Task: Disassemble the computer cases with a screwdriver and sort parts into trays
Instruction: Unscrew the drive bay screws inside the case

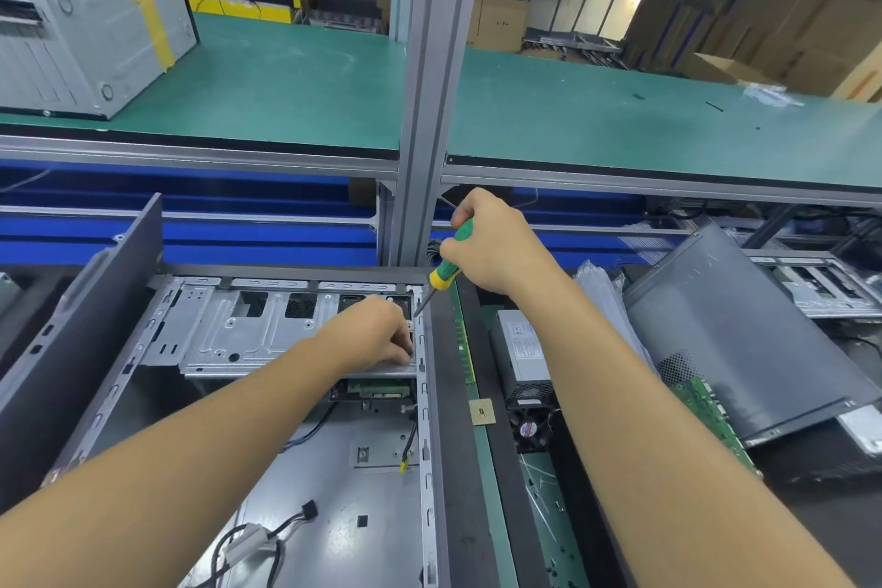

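Green-and-yellow screwdriver [446, 260] held over an opened computer case [343, 482].
The handle was clenched in the right hand [496, 244], and the shaft was slanted down and to the left so that the tip was brought just beside the right edge of the metal drive bracket [248, 334], probably to reach a screw there. The left hand [377, 329] was rested on that bracket just below the tip, fingers curled at a hole, seemingly to steady it. Whether anything was pinched could not be told.
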